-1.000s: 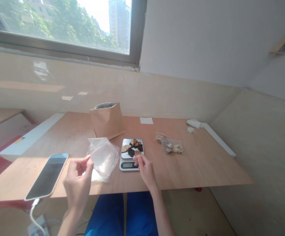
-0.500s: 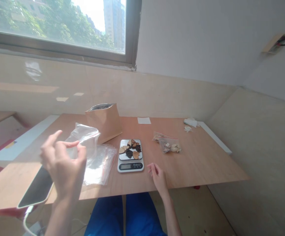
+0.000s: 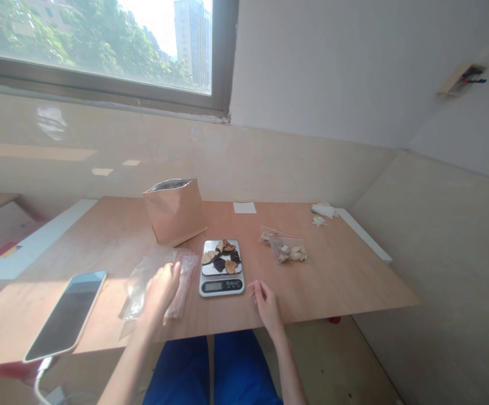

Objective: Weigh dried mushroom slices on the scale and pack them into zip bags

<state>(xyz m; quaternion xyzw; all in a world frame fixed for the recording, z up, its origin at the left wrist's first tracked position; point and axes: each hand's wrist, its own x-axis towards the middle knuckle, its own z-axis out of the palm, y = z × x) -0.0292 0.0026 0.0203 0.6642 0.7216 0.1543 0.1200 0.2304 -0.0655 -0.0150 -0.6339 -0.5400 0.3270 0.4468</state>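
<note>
Over the stack of clear zip bags [image 3: 183,292], my left hand [image 3: 162,287] is low with its fingers closed on a loose clear plastic bag [image 3: 137,284]. The fingertips are partly hidden by the hand itself. My right hand [image 3: 266,301] rests at the table's front edge with its fingers curled in and nothing visible in them. Between the hands stands a white kitchen scale [image 3: 222,286], its display lit too faintly to read. On its steel plate lie several dried slices [image 3: 230,266], some tan and some black.
An upright brown paper pouch [image 3: 174,214], open at the top, stands behind the bags. Filled zip bags [image 3: 288,249] lie right of the scale. A phone [image 3: 67,315] with a plugged-in cable is at the left. White paper [image 3: 244,207] and scraps [image 3: 323,210] lie at the back.
My left hand has come down and to the right, bringing the raised plastic bag down onto the stack. The phone is now uncovered. My right hand has stayed in place.
</note>
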